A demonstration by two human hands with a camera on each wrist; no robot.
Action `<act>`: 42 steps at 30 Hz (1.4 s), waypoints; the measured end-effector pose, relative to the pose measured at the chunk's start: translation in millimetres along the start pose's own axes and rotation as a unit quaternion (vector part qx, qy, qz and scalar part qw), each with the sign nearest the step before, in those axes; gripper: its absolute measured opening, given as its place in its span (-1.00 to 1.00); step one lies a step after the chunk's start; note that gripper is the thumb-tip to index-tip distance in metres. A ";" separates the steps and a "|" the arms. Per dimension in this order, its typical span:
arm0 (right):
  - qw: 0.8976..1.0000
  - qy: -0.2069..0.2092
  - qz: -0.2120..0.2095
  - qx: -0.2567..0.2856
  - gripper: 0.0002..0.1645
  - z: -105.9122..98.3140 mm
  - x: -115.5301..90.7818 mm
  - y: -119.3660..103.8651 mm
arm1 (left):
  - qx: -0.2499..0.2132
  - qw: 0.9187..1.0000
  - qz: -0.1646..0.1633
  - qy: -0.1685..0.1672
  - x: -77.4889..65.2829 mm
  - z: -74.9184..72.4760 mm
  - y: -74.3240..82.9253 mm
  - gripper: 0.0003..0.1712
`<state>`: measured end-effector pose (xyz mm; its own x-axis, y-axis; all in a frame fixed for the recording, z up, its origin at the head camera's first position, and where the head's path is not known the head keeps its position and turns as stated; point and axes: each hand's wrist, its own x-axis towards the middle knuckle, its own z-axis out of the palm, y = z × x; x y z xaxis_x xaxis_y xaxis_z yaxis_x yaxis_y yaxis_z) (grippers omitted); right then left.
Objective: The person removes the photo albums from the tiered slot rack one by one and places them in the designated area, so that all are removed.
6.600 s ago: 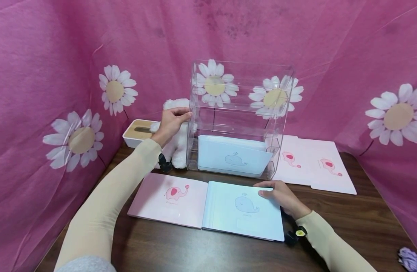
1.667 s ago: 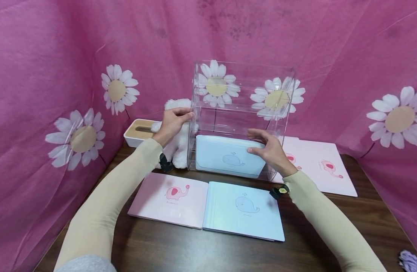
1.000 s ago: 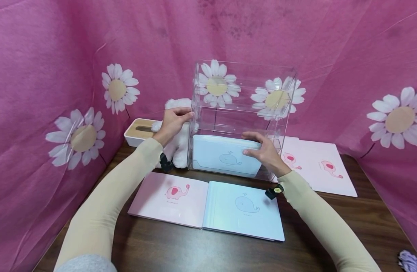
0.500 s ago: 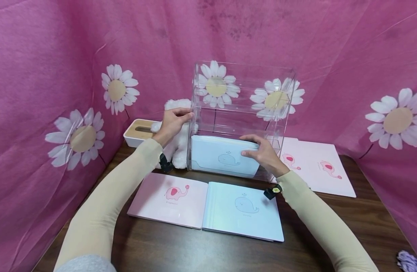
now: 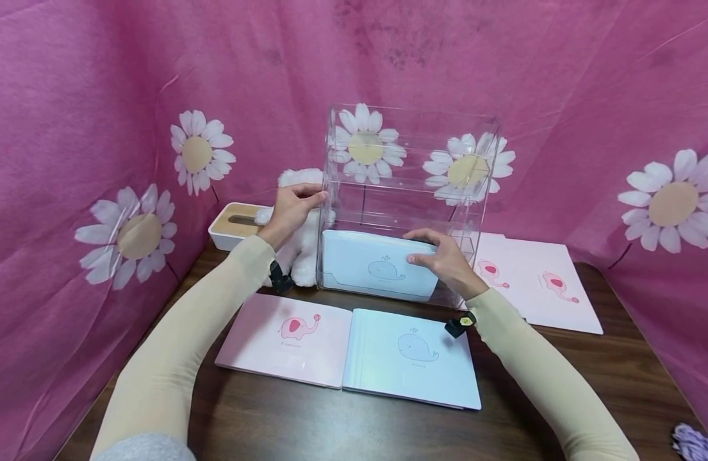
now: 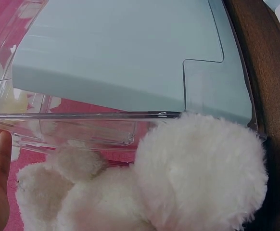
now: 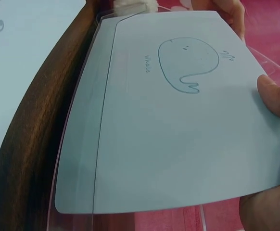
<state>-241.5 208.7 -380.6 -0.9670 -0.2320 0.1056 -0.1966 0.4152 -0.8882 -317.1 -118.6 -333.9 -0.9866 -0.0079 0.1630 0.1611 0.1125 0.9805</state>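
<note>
In the head view, a clear acrylic rack (image 5: 405, 205) stands at the middle of the table. My left hand (image 5: 293, 206) holds its left side edge between thumb and fingers. A pale blue folder with a whale drawing (image 5: 356, 259) stands in the rack's bottom tier, behind the low clear front lip. At its upper right corner my right hand (image 5: 443, 256) pinches it, thumb on the front and fingers behind. In the right wrist view the folder (image 7: 145, 139) leans back, with the thumb pressed on its face. Before the rack lie a pink elephant folder (image 5: 273, 352) and another blue whale folder (image 5: 382, 378).
A white plush toy (image 5: 304, 256) sits against the rack's left side. Behind it is a white tissue box with a wooden lid (image 5: 232, 225). Pink elephant folders (image 5: 567, 288) lie at the back right. Purple yarn (image 5: 691, 442) shows at the lower right corner.
My right hand has left the blue folder on the table and taken the one in the rack by its upper corner. That folder has slid left. The left hand has stayed put.
</note>
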 end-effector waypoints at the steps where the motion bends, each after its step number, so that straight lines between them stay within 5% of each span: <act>1: 1.000 0.000 0.000 0.002 -0.49 0.7 -0.4 0.0 | 0.001 1.000 0.000 0.000 0.2 -0.2 -0.6 -0.66; 42: 0.998 0.034 0.036 0.027 -0.48 -1.0 2.1 -7.7 | -0.002 1.000 0.001 0.004 1.7 1.1 -3.0 -0.69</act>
<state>-242.2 205.9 -373.1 -0.9874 -0.1421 0.0695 -0.1192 0.3792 -0.9176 -319.2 -117.8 -336.7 -0.9860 -0.0151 0.1658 0.1632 0.1095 0.9805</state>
